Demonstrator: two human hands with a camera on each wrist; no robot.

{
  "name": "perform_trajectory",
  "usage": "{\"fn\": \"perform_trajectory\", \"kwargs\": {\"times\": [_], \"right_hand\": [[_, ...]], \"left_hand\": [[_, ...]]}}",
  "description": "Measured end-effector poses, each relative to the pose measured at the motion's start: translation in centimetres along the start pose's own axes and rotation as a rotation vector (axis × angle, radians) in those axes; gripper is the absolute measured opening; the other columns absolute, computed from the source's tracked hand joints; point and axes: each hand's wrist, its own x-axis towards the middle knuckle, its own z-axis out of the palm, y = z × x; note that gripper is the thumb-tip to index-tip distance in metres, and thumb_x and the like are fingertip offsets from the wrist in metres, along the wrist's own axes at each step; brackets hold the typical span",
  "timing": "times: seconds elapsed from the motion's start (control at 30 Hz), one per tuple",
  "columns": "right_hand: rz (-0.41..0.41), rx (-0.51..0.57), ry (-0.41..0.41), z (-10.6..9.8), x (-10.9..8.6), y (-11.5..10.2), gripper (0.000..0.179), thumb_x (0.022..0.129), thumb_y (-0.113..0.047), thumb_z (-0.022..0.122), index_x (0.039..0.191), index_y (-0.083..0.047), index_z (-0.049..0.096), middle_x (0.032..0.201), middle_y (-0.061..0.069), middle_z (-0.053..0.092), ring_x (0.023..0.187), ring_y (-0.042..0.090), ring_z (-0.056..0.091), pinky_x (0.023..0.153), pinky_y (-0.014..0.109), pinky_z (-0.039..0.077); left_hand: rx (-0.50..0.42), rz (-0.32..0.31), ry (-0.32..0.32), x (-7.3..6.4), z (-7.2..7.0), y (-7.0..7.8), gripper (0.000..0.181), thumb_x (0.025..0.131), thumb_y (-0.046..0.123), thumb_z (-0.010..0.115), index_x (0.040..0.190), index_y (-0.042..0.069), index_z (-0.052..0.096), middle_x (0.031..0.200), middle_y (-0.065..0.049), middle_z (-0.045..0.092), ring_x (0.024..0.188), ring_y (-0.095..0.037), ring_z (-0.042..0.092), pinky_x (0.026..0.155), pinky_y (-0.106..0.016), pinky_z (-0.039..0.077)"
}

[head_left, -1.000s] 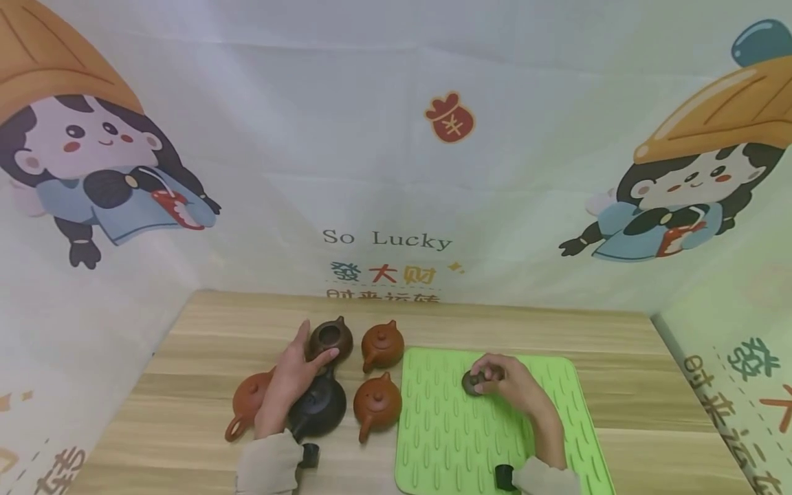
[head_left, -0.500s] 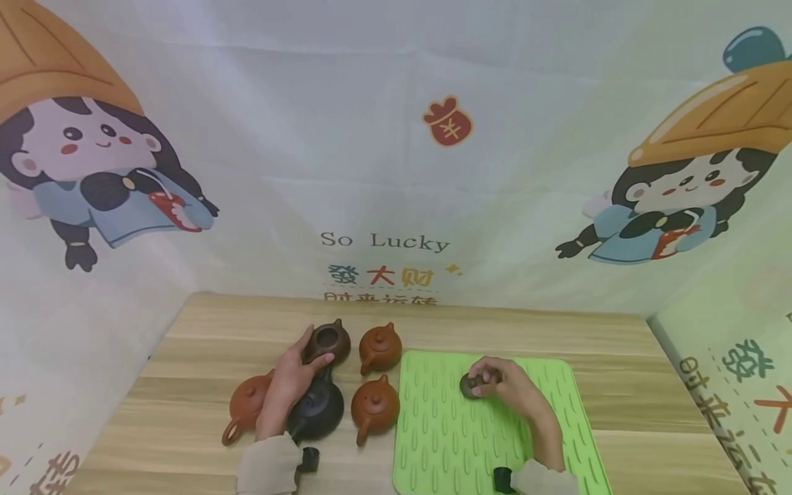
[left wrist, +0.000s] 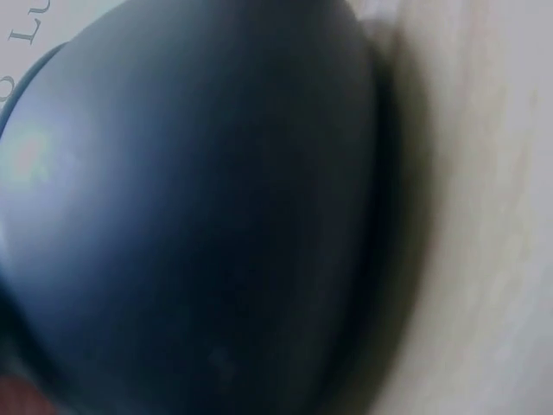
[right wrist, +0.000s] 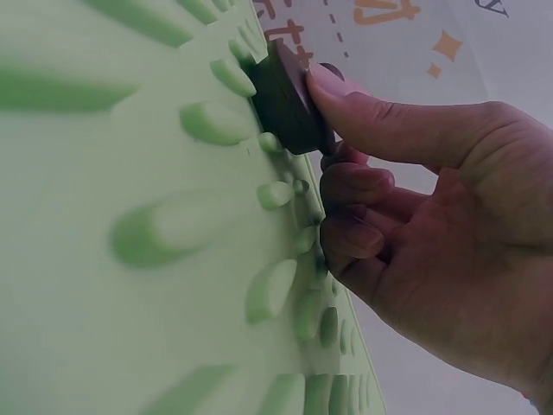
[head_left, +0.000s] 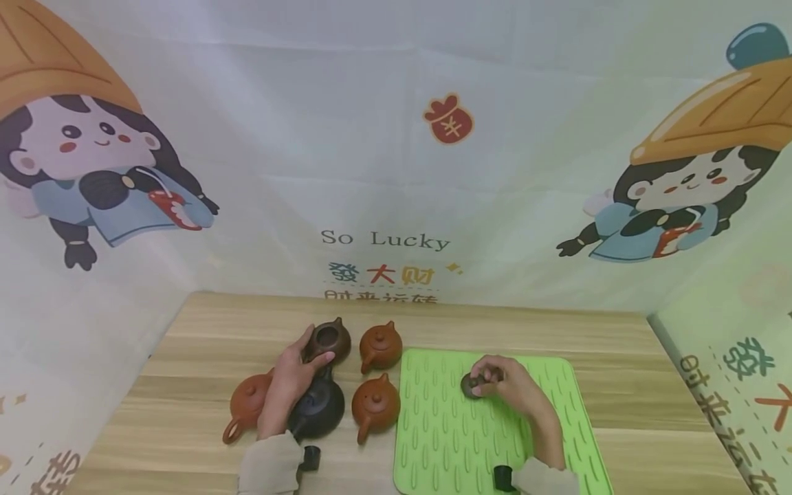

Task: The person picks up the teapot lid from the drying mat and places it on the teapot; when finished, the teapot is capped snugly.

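My left hand [head_left: 292,377] grips a dark brown teapot [head_left: 341,342] whose round top opening is uncovered. Thumb and fingers lie on either side of its body. Just below that hand stands a black teapot [head_left: 324,410], its smooth body filling most of the left wrist view, where the left hand is mostly out of sight. Over the green mat [head_left: 433,440], my right hand [head_left: 518,389] pinches a small dark teapot lid [head_left: 468,388] between thumb and fingers. In the right wrist view the lid [right wrist: 289,97] is tilted on edge, close to the mat's raised ridges; whether it touches them I cannot tell.
Two reddish clay teapots, one at the back [head_left: 381,346] and one in front [head_left: 377,407], stand left of the mat. A third reddish teapot [head_left: 247,402] is partly hidden by the left forearm. A printed cloth [head_left: 396,206] hangs behind the wooden table [head_left: 179,357].
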Motion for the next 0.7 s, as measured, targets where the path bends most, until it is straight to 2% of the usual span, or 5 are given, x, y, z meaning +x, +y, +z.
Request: {"fn": "perform_trajectory", "kwargs": {"times": [0.33,0.7], "right_hand": [[-0.017,-0.019,0.114,0.1,-0.1,-1.5,0.016,0.09,0.001,0.086,0.102,0.001,0.076,0.084,0.002,0.055,0.078,0.015,0.051,0.074,0.026,0.045],[-0.018,-0.024,0.145,0.9,1.1,-3.9,0.015,0.09,-0.001,0.087,0.1,-0.001,0.076,0.083,0.002,0.055,0.077,0.018,0.05,0.074,0.03,0.043]], "left_hand": [[-0.005,0.002,0.011,0.0,0.2,0.2,0.078,0.106,0.016,0.075,0.168,-0.006,0.034,0.163,-0.038,0.042,0.153,-0.057,0.041,0.123,-0.068,0.04],[-0.015,-0.004,0.005,-0.2,0.1,0.0,0.079,0.106,0.017,0.075,0.169,-0.005,0.033,0.164,-0.038,0.041,0.153,-0.057,0.041,0.122,-0.067,0.041]]}}
